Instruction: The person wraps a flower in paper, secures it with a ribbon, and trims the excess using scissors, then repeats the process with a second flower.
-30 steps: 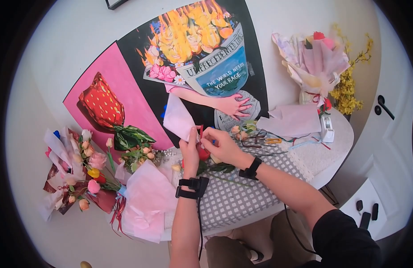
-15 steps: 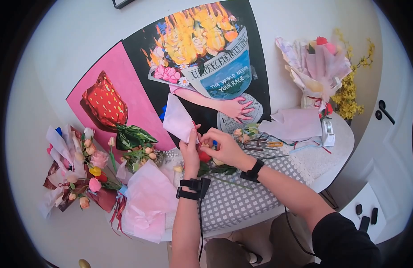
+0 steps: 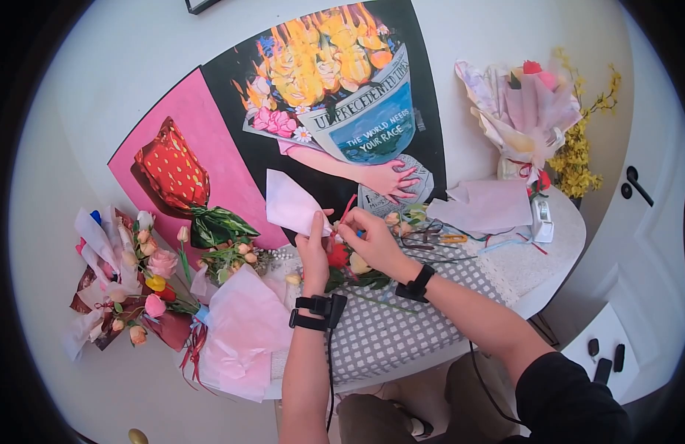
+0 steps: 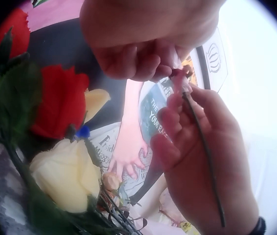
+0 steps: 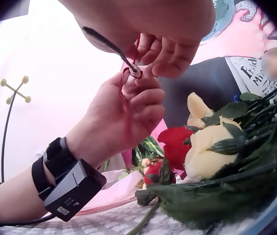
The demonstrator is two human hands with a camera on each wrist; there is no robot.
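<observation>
My left hand [image 3: 315,251] grips the gathered base of a pale pink paper wrap [image 3: 289,201], which flares up and to the left. A dark thin stem [image 4: 204,152] sticks out of the base, shown in both wrist views. Around that base runs a red ribbon [image 5: 126,110], one end hanging down past the left hand. Close beside it, my right hand [image 3: 373,246] pinches the ribbon between thumb and fingers. Just below the hands lie a red rose [image 4: 60,100] and a cream rose [image 4: 67,174] on the table.
Wrapped flowers [image 3: 135,274] and a pink paper sheet [image 3: 242,325] lie at the left. Loose stems [image 3: 424,240], another paper sheet [image 3: 494,203] and a tape dispenser [image 3: 542,218] are to the right. Two paintings [image 3: 342,96] stand behind the table; an upright bouquet [image 3: 524,118] stands at back right.
The paper wrap has tipped further left and dropped slightly. A red ribbon end now stands up between the hands, and my right fingers have shifted at the ribbon.
</observation>
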